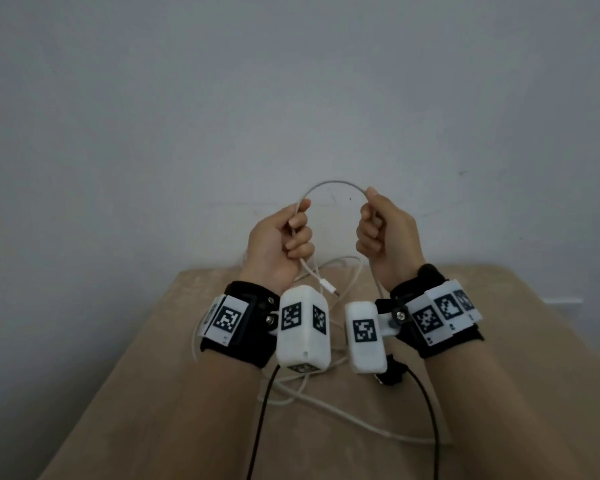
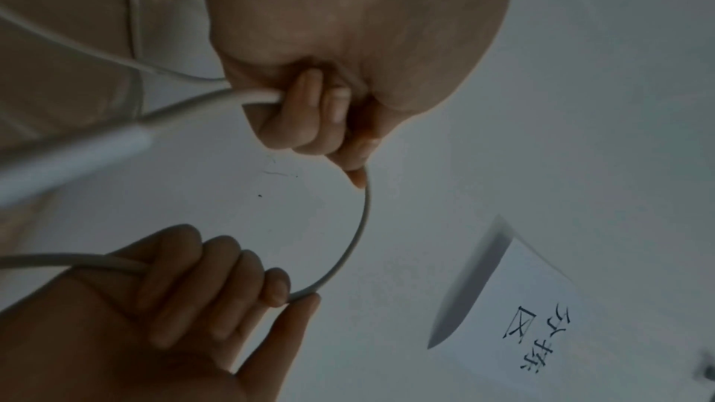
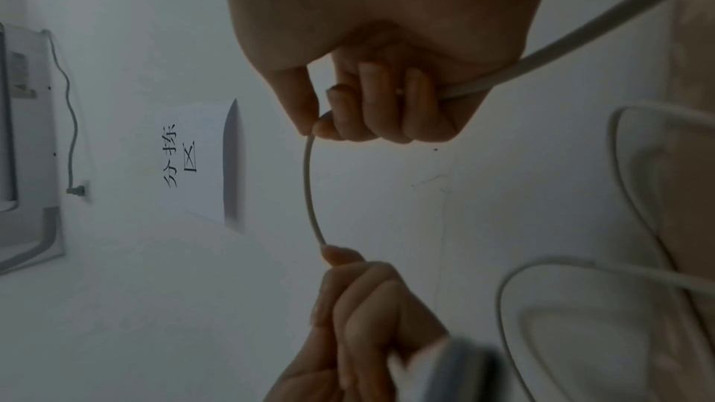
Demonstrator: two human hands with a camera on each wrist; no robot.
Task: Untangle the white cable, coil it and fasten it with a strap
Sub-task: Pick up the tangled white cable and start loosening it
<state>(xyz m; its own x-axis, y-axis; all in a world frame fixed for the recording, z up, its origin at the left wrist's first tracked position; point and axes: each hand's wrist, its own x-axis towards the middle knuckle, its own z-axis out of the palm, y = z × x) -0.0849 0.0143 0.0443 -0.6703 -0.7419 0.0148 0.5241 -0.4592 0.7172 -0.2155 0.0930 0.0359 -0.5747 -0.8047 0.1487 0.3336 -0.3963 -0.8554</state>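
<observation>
The person holds both hands up in front of a pale wall, above a beige table [image 1: 146,358]. The left hand [image 1: 279,245] is closed in a fist around the white cable [image 1: 336,183], with the thumb pressed on it at the top. The right hand [image 1: 383,233] grips the same cable in the same way, fingers curled around it and thumb on top. Between the two fists the cable makes a small arch. Below the left hand a short end hangs down with its connector [image 1: 328,287] free in the air. The rest of the cable goes down from the right hand and lies in loose, crossing loops on the table. A paper sign [image 3: 201,161] with handwritten characters is on the wall.
</observation>
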